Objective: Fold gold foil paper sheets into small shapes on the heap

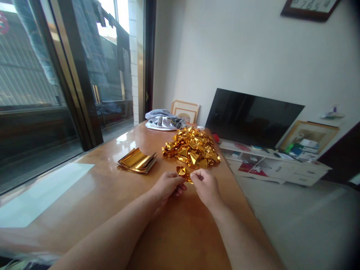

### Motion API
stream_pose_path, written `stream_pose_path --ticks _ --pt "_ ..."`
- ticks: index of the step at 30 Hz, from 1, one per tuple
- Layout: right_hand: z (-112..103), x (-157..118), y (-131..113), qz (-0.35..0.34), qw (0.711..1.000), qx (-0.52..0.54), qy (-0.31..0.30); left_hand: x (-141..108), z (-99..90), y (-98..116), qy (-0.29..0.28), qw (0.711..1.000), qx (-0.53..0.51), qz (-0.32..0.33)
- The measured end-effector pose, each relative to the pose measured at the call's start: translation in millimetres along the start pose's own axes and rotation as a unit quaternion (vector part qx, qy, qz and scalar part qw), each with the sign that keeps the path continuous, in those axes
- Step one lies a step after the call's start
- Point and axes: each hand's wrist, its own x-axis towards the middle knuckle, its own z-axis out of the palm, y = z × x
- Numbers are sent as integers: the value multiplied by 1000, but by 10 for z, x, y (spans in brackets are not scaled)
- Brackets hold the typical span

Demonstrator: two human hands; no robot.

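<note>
As the left hand [170, 184] and right hand [206, 184] pinch a gold foil piece [182, 171] between them over the table [182, 234], light, even pressure should keep its folds crisp; a sheet stack [136, 160] lies to the left; a foil heap [194, 147] sits just beyond the hands.

The left grip [170, 184] and right grip [207, 184] cover part of the gold foil piece [182, 171], so its full shape cannot be told. The bottom edge cuts off the left forearm [112, 228], the right forearm [242, 236] and the near end of the surface [180, 240]. The top edge crops the wall clock [311, 14]. The cloth bundle [161, 120] partly hides the framed picture [185, 106]. Small items [281, 155] on the white TV cabinet [302, 175] are too blurred to identify.
</note>
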Motion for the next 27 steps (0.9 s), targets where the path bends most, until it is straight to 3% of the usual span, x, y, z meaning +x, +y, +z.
stream_pose_path --ticks 15,21,24,27 --pt "-39 8 -38 -50 999 -16 3 -23 -1 -2 -45 998 38 29" --pt "-28 14 -24 -19 1000 17 -13 -23 -13 1 -48 998 37 18" --pt "-46 23 -14 12 998 56 -34 -6 -30 0 -37 999 5 3" --pt "-79 31 -14 48 997 64 -18 21 -60 -15 -20 999 -41 0"
